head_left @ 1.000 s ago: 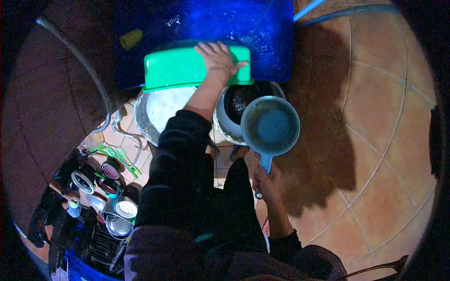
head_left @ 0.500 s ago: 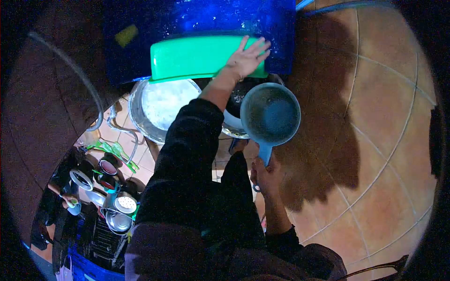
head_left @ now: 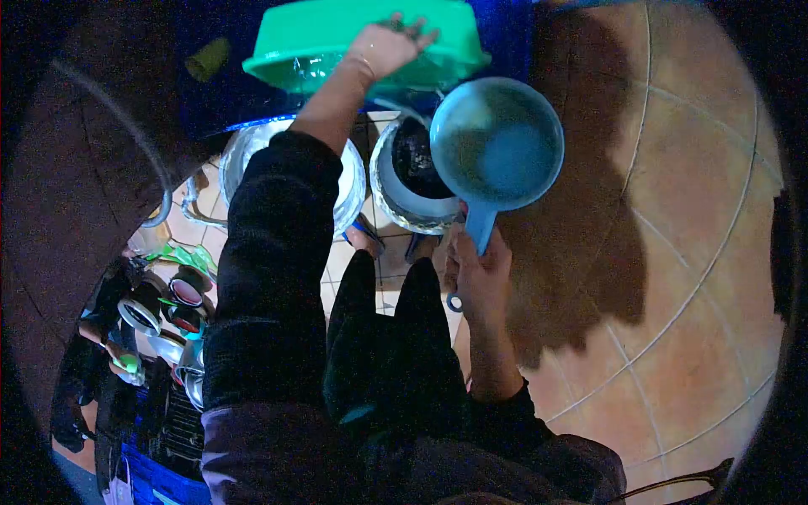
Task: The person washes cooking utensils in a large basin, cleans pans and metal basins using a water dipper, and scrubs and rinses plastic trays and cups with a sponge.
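A green tub (head_left: 299,38) is at the top of the view, tilted, with its long rim toward the wearer and its outer wall showing. It looks like thin, moulded plastic: probably light, fairly stiff, unlikely to break, and slippery if wet. The shine on it hints at that. The rolled rim would give the surest hold.

The wearer's left hand (head_left: 387,49) lies against the tub's outer wall, fingers spread, not closed around anything that can be seen. The right hand (head_left: 481,265) grips the handle of a blue dipper (head_left: 497,147), a round, shallow-looking plastic scoop, likely light; its handle is the natural place to hold.

Counting outward: one tub, one dipper and two round metal basins, set side by side below the tub. The left basin (head_left: 358,187) is partly hidden by the arm; the right basin (head_left: 408,202) has a dark inside. One yellowish sponge (head_left: 208,59) rests left of the tub on a blue surface (head_left: 505,50). One hose (head_left: 139,126) curves down the left.

At lower left, another person's hand (head_left: 112,347) is by one pale green object (head_left: 126,363), its grip too small to judge, beside dishes (head_left: 139,311) too crowded to count.
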Demonstrator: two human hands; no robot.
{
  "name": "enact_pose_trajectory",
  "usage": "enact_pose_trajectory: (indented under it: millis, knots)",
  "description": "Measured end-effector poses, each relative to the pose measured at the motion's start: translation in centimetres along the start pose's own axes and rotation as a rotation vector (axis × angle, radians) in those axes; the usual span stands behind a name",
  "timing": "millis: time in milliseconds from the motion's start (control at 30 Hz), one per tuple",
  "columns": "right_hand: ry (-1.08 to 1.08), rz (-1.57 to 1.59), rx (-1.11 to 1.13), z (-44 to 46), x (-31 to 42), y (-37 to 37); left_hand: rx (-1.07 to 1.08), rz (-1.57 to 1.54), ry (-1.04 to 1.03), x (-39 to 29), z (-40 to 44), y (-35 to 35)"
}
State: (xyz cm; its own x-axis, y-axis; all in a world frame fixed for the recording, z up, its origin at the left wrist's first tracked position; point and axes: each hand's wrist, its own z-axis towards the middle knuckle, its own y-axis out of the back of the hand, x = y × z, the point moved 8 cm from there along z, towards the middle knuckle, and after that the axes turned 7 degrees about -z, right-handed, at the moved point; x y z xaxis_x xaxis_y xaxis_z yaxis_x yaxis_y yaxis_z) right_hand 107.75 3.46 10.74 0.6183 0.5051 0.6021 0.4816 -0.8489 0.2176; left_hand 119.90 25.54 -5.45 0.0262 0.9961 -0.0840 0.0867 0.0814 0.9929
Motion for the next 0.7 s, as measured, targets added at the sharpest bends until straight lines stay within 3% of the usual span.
enact_pose_trajectory:
  millis: [33,67,133,200,233,333,400,500,567,633,700]
  knots:
    - [-0.029,0.082,0.005,0.1,0.5,-0.2,-0.048,-0.001,0.118,2.2,0.0,0.4]
    - [-0.029,0.08,0.0,0.2,1.0,-0.2,-0.045,0.25,0.233,4.2,-0.2,0.6]
    - [-0.079,0.056,-0.004,0.2,1.0,-0.1,-0.508,-0.104,0.594,8.4,-1.8,3.5]
    - [-0.088,0.06,-0.01,0.4,0.6,0.2,-0.699,0.159,0.817,9.5,-3.9,4.7]
    - [-0.087,0.066,-0.01,0.7,0.6,0.4,-0.701,0.161,0.817,10.2,-4.9,3.6]
    - [-0.091,0.098,0.02,1.1,-0.7,0.8,-0.355,-0.226,0.821,12.1,-8.7,-2.5]
    - [-0.091,0.081,0.004,1.3,-1.3,0.9,-0.166,-0.254,0.799,10.8,-11.3,-8.4]
    - [-0.125,0.043,-0.013,1.3,-2.2,0.6,-0.045,-0.506,0.642,7.6,-13.1,-15.9]
    - [-0.151,0.025,-0.019,1.6,-2.8,0.5,0.018,-0.552,0.618,4.3,-12.6,-14.4]
    - [-0.085,-0.004,-0.005,2.5,-3.0,0.2,0.189,-0.709,0.764,1.8,-12.5,-13.0]
    - [-0.095,-0.026,0.014,3.9,-3.6,-0.1,0.129,-0.631,0.754,0.3,-13.0,-12.6]
